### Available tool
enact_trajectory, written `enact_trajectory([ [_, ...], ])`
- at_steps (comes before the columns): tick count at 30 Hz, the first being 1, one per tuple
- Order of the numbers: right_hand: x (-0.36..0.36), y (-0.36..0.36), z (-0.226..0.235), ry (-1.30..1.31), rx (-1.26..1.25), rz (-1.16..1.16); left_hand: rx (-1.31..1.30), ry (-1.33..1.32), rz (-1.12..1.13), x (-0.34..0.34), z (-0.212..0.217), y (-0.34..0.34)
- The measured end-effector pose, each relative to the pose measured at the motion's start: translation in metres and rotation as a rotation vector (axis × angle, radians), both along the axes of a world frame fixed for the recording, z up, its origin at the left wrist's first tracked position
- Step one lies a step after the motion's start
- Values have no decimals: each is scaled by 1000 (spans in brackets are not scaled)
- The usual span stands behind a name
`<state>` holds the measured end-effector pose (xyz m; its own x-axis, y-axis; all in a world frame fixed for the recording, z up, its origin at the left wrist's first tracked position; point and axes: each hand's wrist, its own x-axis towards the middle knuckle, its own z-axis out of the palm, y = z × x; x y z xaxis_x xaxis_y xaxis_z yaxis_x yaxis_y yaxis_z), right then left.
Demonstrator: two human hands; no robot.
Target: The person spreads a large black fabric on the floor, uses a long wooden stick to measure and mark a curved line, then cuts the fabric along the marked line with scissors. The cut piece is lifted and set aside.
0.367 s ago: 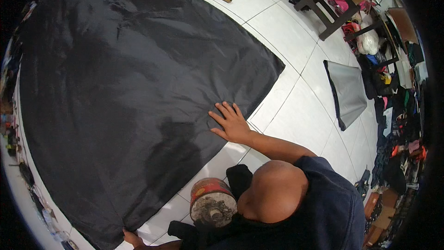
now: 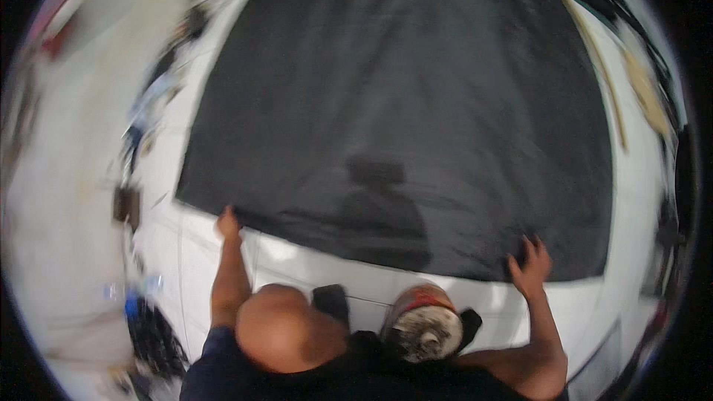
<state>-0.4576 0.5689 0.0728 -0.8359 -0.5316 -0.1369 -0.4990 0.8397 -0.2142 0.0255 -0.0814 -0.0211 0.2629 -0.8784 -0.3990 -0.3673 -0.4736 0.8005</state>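
Black fabric sheet (image 2: 401, 111) spread flat on white floor (image 2: 297, 267), long axis left-right, left hand (image 2: 227, 223) grip unclear at near edge, right hand (image 2: 531, 263) open-palmed on it

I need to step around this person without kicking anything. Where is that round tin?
In the head view, the round tin stands on the white tiled floor at lower centre, just short of the black cloth's near edge, nearer the right hand.
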Motion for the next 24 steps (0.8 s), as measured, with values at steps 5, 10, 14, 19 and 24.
enact_trajectory([
  [5, -5, -36, 40, -356, 333, -4, -273, -48, 204, 36, 24, -25],
  [10, -22, -53, 56, -499, 598, 46, -308, 376, 428, 59, 8, -54],
  [14, -56, -36, 68, -605, 694, 11, -283, 470, 291, 26, 17, -76],
  [19, -53, -95, 75, -795, 765, 36, -615, 401, 239, 75, 46, -119],
  [24, -47, -97, 70, -848, 670, 37, -468, -571, 338, 71, 23, -100],
])
